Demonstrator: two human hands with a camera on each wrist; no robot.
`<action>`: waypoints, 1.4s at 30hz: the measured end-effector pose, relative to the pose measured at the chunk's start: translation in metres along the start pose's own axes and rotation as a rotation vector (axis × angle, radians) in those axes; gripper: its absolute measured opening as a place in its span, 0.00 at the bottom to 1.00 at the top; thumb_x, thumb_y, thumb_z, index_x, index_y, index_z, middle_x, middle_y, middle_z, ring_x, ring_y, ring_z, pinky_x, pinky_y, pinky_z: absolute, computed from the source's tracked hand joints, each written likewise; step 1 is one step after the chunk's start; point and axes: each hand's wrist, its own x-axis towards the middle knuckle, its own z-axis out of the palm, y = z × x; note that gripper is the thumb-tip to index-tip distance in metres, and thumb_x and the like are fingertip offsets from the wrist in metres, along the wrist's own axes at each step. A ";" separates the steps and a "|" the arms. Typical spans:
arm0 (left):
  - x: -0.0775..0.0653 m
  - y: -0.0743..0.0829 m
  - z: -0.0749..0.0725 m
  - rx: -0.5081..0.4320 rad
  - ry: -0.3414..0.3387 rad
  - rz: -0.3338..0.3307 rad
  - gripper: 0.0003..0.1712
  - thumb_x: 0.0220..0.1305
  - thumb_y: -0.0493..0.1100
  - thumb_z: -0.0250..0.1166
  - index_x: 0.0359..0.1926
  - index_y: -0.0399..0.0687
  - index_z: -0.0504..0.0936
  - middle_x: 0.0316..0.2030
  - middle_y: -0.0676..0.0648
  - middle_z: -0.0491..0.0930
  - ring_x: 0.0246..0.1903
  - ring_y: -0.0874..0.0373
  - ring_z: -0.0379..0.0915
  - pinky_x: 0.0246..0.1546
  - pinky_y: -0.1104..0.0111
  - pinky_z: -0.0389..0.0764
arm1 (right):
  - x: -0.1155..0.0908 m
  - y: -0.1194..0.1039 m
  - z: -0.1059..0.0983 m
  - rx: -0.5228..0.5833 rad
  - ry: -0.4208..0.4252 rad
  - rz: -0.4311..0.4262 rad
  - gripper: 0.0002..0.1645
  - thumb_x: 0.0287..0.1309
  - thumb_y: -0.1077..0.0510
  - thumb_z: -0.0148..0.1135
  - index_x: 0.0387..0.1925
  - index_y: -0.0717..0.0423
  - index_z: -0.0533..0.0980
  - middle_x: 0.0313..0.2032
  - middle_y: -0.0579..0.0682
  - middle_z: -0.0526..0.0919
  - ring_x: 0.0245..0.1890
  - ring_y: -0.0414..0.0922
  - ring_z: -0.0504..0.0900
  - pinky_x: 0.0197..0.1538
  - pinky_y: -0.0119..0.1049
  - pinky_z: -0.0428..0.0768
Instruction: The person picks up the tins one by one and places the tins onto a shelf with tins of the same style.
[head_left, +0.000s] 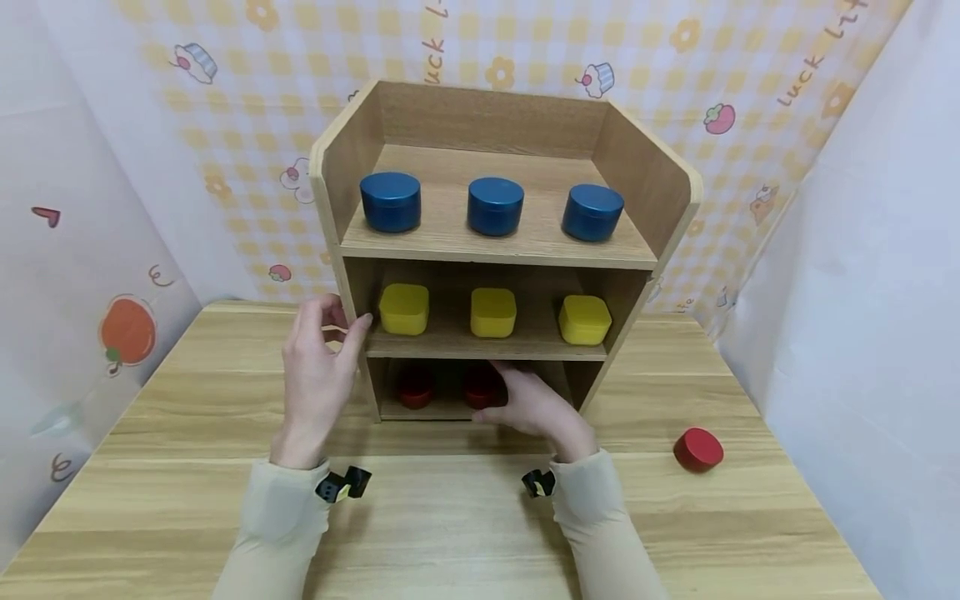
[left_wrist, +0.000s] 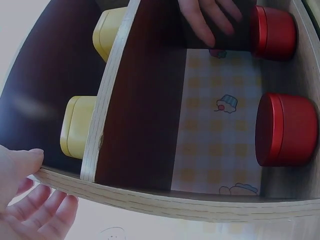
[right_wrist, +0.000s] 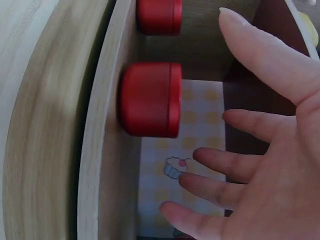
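Observation:
My left hand (head_left: 318, 367) grips the left side panel (left_wrist: 190, 204) of a wooden shelf unit, thumb on the inner side and fingers outside. My right hand (head_left: 536, 404) reaches into the bottom compartment with fingers spread, beside the middle red round tin (right_wrist: 150, 100). In the right wrist view a gap shows between the fingers and that tin, and nothing is in the palm. Another red tin (left_wrist: 286, 130) stands to its left on the same shelf. A third red tin (head_left: 699, 450) is on the table, to the right of the unit.
Three blue round tins (head_left: 495, 206) line the top shelf. On the middle shelf are three yellow square tins (head_left: 492, 313). The wooden table (head_left: 750, 517) meets white walls at both sides, and a checked cloth (head_left: 247, 167) hangs behind the unit.

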 end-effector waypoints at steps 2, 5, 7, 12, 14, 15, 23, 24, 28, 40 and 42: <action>0.001 0.000 0.000 -0.001 0.001 0.004 0.14 0.61 0.31 0.67 0.43 0.29 0.72 0.34 0.38 0.72 0.34 0.56 0.70 0.34 0.80 0.72 | -0.004 0.000 -0.002 -0.022 0.018 -0.023 0.53 0.51 0.45 0.74 0.74 0.47 0.57 0.68 0.52 0.67 0.66 0.51 0.66 0.66 0.46 0.65; 0.001 -0.001 0.001 -0.001 0.004 0.010 0.14 0.60 0.31 0.67 0.43 0.29 0.73 0.34 0.38 0.72 0.34 0.55 0.70 0.34 0.80 0.72 | -0.012 0.000 -0.007 -0.047 0.040 -0.028 0.51 0.51 0.46 0.74 0.73 0.48 0.60 0.68 0.52 0.67 0.67 0.54 0.64 0.66 0.48 0.64; 0.001 -0.001 0.001 0.000 0.006 0.014 0.14 0.60 0.31 0.68 0.43 0.29 0.73 0.34 0.38 0.72 0.34 0.55 0.71 0.34 0.81 0.72 | -0.018 0.001 -0.010 -0.061 0.054 -0.032 0.49 0.52 0.46 0.74 0.72 0.49 0.62 0.67 0.52 0.68 0.67 0.56 0.64 0.66 0.50 0.64; 0.001 -0.001 0.000 -0.002 0.004 0.010 0.14 0.60 0.31 0.68 0.43 0.29 0.73 0.34 0.38 0.72 0.34 0.54 0.71 0.34 0.80 0.72 | -0.031 0.003 -0.017 -0.082 0.067 -0.053 0.44 0.53 0.48 0.73 0.70 0.50 0.65 0.65 0.55 0.70 0.65 0.57 0.65 0.64 0.52 0.66; 0.001 -0.001 0.000 -0.003 -0.001 0.004 0.14 0.60 0.31 0.68 0.43 0.29 0.72 0.34 0.38 0.72 0.34 0.54 0.71 0.34 0.80 0.72 | -0.036 0.005 -0.020 -0.083 0.067 -0.054 0.42 0.54 0.49 0.72 0.69 0.50 0.66 0.65 0.56 0.70 0.65 0.57 0.65 0.63 0.53 0.66; 0.001 -0.001 0.000 -0.002 -0.003 0.000 0.14 0.60 0.31 0.68 0.43 0.30 0.72 0.34 0.38 0.72 0.34 0.54 0.71 0.34 0.80 0.72 | -0.038 0.006 -0.022 -0.086 0.064 -0.056 0.42 0.55 0.49 0.72 0.69 0.51 0.66 0.65 0.57 0.69 0.65 0.57 0.66 0.63 0.53 0.67; -0.002 -0.003 -0.001 -0.002 0.005 0.000 0.13 0.61 0.31 0.67 0.43 0.30 0.72 0.33 0.39 0.72 0.34 0.56 0.70 0.34 0.80 0.73 | -0.062 0.014 -0.032 -0.096 0.034 -0.089 0.40 0.58 0.48 0.69 0.69 0.54 0.66 0.66 0.60 0.68 0.66 0.59 0.64 0.64 0.55 0.66; -0.002 -0.003 -0.001 -0.002 0.005 0.004 0.14 0.61 0.31 0.67 0.43 0.30 0.72 0.33 0.39 0.72 0.34 0.56 0.70 0.34 0.80 0.73 | -0.067 0.017 -0.034 -0.092 0.034 -0.093 0.40 0.58 0.48 0.69 0.69 0.54 0.66 0.66 0.60 0.68 0.65 0.58 0.65 0.63 0.56 0.67; 0.000 -0.002 0.000 -0.006 0.003 0.013 0.14 0.61 0.31 0.67 0.43 0.30 0.72 0.33 0.39 0.72 0.33 0.56 0.71 0.34 0.80 0.73 | -0.088 0.028 -0.047 -0.073 0.022 -0.118 0.40 0.59 0.48 0.68 0.69 0.57 0.65 0.65 0.60 0.68 0.64 0.58 0.67 0.61 0.56 0.68; 0.000 -0.001 0.002 -0.003 0.005 0.001 0.13 0.61 0.31 0.67 0.42 0.30 0.72 0.33 0.39 0.72 0.34 0.58 0.70 0.34 0.80 0.73 | -0.154 0.083 -0.087 -0.145 0.190 -0.090 0.40 0.57 0.50 0.70 0.67 0.57 0.66 0.63 0.61 0.71 0.43 0.51 0.81 0.46 0.48 0.79; 0.000 0.000 0.001 -0.001 0.005 -0.001 0.13 0.61 0.30 0.67 0.42 0.30 0.72 0.33 0.39 0.72 0.34 0.58 0.70 0.34 0.80 0.73 | -0.162 0.096 -0.092 -0.137 0.203 -0.047 0.41 0.56 0.51 0.71 0.67 0.59 0.65 0.62 0.63 0.70 0.44 0.54 0.79 0.46 0.50 0.77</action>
